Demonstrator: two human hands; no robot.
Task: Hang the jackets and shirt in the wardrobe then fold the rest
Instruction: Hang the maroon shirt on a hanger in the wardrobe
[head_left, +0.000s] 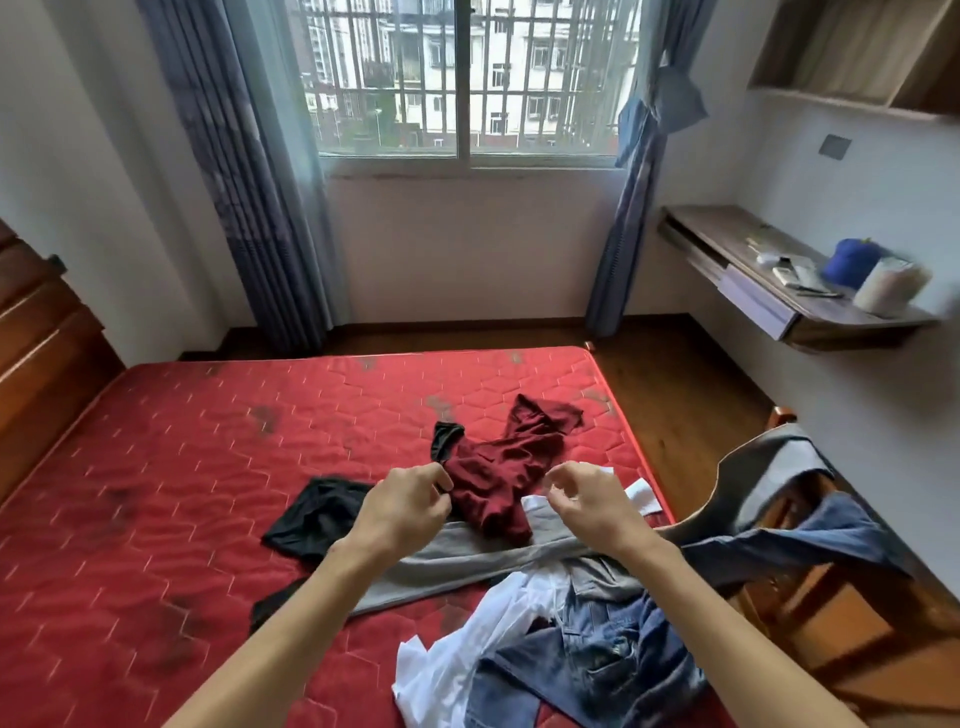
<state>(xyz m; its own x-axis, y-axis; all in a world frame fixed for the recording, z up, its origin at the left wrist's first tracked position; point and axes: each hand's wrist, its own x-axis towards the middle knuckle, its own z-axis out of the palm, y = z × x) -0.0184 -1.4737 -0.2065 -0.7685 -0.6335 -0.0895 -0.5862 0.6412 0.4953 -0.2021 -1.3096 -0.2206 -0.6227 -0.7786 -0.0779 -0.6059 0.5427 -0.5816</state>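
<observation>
A heap of clothes lies on the near right part of the red mattress (182, 493). A dark red garment (498, 478) with a black edge lies on top, and my left hand (405, 506) pinches it at that edge. My right hand (582, 504) hovers beside it with bent fingers and a gap at the thumb, holding nothing. Under my hands a grey garment (457, 561) stretches across. A black garment (317, 519) lies to the left. Close to me are a white shirt (467, 654) and a blue denim piece (597, 660).
A wooden chair (831, 623) stands at the bed's right side, draped with a dark blue denim garment (810, 540) and a grey one (769, 462). A wall shelf (779, 280) carries small items at right. A wooden headboard (36, 353) is at left, and a curtained window (467, 78) lies ahead.
</observation>
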